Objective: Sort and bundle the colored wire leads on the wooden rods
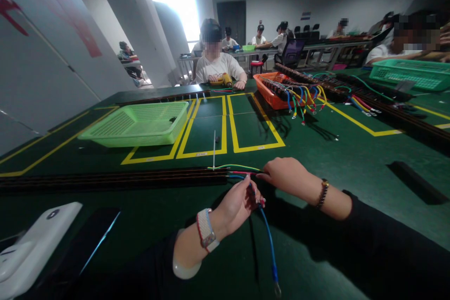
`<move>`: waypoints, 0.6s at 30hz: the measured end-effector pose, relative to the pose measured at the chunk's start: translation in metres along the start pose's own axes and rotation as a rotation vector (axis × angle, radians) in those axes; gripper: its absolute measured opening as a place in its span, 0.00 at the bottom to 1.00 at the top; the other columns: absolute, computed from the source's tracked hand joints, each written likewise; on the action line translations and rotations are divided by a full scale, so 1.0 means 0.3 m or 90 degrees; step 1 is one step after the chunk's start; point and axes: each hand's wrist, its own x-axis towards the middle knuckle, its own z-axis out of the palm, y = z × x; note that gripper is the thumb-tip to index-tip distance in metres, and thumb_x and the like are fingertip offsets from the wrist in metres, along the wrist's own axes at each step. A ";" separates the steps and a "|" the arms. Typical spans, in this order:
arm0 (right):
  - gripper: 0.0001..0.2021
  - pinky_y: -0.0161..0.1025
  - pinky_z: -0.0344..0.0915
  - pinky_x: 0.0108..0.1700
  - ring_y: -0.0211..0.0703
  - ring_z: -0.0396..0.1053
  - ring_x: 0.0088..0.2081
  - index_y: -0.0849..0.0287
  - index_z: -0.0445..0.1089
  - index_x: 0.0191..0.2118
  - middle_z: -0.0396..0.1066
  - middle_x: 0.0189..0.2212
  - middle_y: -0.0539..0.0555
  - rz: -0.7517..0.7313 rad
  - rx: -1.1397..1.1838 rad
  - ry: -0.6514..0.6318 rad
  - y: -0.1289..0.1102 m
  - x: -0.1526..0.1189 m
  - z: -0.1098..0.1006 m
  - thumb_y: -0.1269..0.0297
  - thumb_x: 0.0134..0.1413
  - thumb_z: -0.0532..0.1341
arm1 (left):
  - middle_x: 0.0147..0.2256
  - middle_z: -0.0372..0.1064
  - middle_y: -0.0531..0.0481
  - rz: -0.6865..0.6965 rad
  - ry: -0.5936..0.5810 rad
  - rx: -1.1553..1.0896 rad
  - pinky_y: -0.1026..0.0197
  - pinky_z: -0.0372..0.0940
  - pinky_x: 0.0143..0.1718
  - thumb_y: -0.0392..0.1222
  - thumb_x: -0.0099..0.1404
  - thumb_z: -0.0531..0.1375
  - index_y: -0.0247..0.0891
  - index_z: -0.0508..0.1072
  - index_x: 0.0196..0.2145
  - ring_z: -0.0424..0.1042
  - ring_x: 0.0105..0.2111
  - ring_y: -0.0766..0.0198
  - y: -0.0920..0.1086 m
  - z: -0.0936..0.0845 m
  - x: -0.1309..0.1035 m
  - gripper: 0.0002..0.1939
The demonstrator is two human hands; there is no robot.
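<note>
My left hand [241, 204] is closed with thumb and fingers pinched on a blue wire [269, 234]. The wire hangs down toward me and ends in a metal ring terminal [277, 289]. Just beside it, my right hand [290, 178] is closed, palm down, at the ends of a green-yellow wire [242, 167] and a red wire; the fingertips are partly hidden. These wires come out of a long dark strip [140, 179] lying across the table to the left. A white cable tie [214, 150] sticks up from the strip near its right end.
A light green basket [140, 122] stands beyond the strip. An orange basket [277, 98] holds wired strips with dangling terminals. A teal basket [411, 75] and long dark strips lie at right, a black piece [416, 182] nearer. White device [42, 248] at lower left. A co-worker [218, 65] sits opposite.
</note>
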 end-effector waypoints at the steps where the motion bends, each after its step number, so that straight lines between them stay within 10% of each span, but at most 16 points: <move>1: 0.29 0.39 0.65 0.44 0.45 0.70 0.41 0.61 0.72 0.40 0.69 0.36 0.60 0.006 0.000 0.028 -0.005 -0.014 -0.011 0.43 0.57 0.42 | 0.23 0.62 0.55 -0.004 0.013 -0.013 0.67 0.64 0.31 0.51 0.60 0.51 0.37 0.63 0.28 0.66 0.24 0.73 0.001 0.001 0.003 0.14; 7: 0.26 0.35 0.64 0.38 0.45 0.71 0.39 0.55 0.64 0.50 0.69 0.36 0.56 -0.094 0.017 0.052 -0.067 -0.118 -0.051 0.42 0.54 0.48 | 0.28 0.67 0.55 -0.035 0.010 -0.071 0.70 0.63 0.30 0.47 0.60 0.53 0.36 0.66 0.29 0.68 0.27 0.75 0.007 -0.004 0.022 0.10; 12: 0.28 0.30 0.62 0.35 0.42 0.71 0.39 0.54 0.53 0.59 0.69 0.38 0.56 -0.162 -0.035 -0.005 -0.092 -0.153 -0.012 0.62 0.51 0.57 | 0.34 0.72 0.49 -0.050 0.000 -0.067 0.68 0.66 0.41 0.52 0.59 0.54 0.35 0.67 0.29 0.72 0.37 0.70 0.013 -0.004 0.018 0.15; 18: 0.21 0.28 0.61 0.36 0.34 0.71 0.35 0.57 0.62 0.54 0.69 0.36 0.57 -0.196 -0.043 0.035 -0.040 -0.127 -0.007 0.69 0.53 0.51 | 0.36 0.72 0.48 -0.018 -0.032 -0.040 0.65 0.67 0.44 0.55 0.59 0.53 0.35 0.69 0.32 0.72 0.37 0.70 0.010 -0.015 0.013 0.18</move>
